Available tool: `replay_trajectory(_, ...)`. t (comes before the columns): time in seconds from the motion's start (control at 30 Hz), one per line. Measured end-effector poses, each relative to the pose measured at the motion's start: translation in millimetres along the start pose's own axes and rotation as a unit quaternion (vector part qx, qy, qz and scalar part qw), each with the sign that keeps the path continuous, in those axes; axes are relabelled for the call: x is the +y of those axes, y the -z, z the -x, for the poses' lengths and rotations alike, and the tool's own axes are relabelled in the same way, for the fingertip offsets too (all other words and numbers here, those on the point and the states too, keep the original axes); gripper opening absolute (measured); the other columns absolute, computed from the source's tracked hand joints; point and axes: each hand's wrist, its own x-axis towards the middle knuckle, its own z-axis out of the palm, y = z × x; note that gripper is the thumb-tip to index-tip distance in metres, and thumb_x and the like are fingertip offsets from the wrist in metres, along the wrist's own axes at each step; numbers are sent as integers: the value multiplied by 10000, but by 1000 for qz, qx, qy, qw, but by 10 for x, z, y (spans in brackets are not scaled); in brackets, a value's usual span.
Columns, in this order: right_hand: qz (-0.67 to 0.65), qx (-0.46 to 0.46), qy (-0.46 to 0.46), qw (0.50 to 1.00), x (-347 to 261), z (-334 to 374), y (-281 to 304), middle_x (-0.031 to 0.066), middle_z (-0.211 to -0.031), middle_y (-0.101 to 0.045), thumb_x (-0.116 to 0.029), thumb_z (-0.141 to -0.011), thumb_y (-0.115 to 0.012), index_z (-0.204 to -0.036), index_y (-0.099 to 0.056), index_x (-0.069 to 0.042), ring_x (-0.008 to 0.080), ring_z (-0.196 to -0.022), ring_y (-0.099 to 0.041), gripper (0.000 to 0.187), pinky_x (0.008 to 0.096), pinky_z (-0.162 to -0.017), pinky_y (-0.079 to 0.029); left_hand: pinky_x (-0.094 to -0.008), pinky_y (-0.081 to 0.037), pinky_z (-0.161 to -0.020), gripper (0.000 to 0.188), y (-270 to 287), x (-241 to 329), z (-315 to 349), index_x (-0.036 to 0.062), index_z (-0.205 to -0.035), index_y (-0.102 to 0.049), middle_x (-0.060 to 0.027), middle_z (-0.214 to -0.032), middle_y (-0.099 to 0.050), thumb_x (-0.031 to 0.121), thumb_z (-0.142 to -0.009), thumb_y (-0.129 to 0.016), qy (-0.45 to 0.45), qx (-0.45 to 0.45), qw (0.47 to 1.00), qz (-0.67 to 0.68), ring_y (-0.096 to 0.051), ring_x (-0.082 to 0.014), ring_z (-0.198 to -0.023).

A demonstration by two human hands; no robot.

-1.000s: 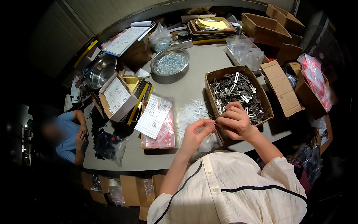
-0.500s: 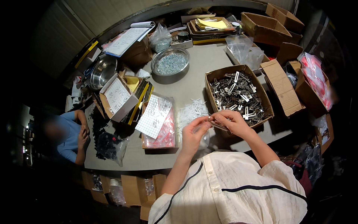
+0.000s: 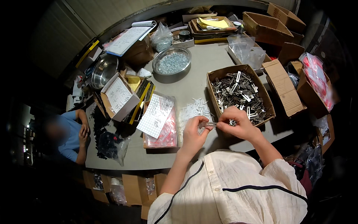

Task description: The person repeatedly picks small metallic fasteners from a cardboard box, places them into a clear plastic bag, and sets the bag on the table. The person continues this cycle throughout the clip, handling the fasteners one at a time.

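Note:
Close in front of my body, my left hand point(image 3: 194, 131) is closed round a small clear plastic bag point(image 3: 203, 129). My right hand point(image 3: 237, 124) pinches the right end of a slim, shiny strip point(image 3: 212, 124) that reaches toward the bag. Whether the strip's tip lies inside the bag I cannot tell. Just beyond my right hand stands a cardboard box point(image 3: 271, 100) of dark and silver slotted metal pieces point(image 3: 238, 89). Ahead of my left hand lies a pile of small white plastic pieces point(image 3: 197, 107).
A steel bowl point(image 3: 154, 69) of small silvery parts stands farther back. Left of my hands is a box of red-and-clear packets point(image 3: 166, 138) with a paper sheet point(image 3: 156, 115) on top. Cardboard boxes point(image 3: 285, 87) crowd the right. A person in blue point(image 3: 71, 134) sits at the left.
My hands have drawn apart a little, the right one moving right. The small clear bag has come up between my left fingers, with the strip now showing between both hands.

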Motion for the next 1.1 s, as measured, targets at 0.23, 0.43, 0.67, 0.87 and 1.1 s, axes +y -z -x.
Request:
replay_trajectory(0.23, 125, -107, 107, 980, -132, -142, -20, 24, -671, -564, -234, -865, -768, -833, -727, -66, 215, -706, -542, 176, 358, -875, -406, -423, -510, -793, 359, -43, -93, 12, 39, -1070, -623, -129, -969, -648, 5, -749, -781, -140, -40, 986, -80, -627, -326, -921)
replay_trajectory(0.43, 112, -97, 173, 974, -158, -202, -46, 53, -858, -601, -212, -876, -755, -945, -773, -80, 241, -896, -555, 150, 420, -978, -376, -404, -531, -867, 417, -131, -96, 66, 4, -1164, -586, -156, -1058, -662, -20, -775, -733, 2, -95, 991, 98, -660, -334, -1007)
replay_trajectory(0.67, 135, -128, 186, 965, -191, -209, -80, 136, -1180, -578, -102, -819, -738, -957, -687, -44, 355, -1261, -467, 158, 509, -1120, -325, -380, -529, -963, 560, -73, -97, 106, -21, -1318, -543, -161, -1191, -670, 44, -814, -777, 123, -120, 947, 272, -667, -245, -1116)
replay_trajectory(0.87, 51, -89, 37, 994, -202, -265, -128, 106, -937, -659, -90, -947, -704, -1008, -637, 1, 210, -806, -653, 129, 307, -707, -528, -309, -560, -898, 256, 229, 15, 132, -27, -1205, -618, -109, -1130, -700, 54, -968, -672, 104, -27, 949, 296, -688, -187, -1066)
replay_trajectory(1.1, -38, -113, -28, 992, -272, -321, -453, 146, -884, -687, -107, -921, -704, -1001, -632, 0, 312, -782, -691, 152, 384, -703, -541, -258, -560, -678, 103, 457, 72, 248, -11, -1041, -647, -65, -930, -724, 81, -1000, -624, 155, 22, 944, 291, -711, -135, -859)
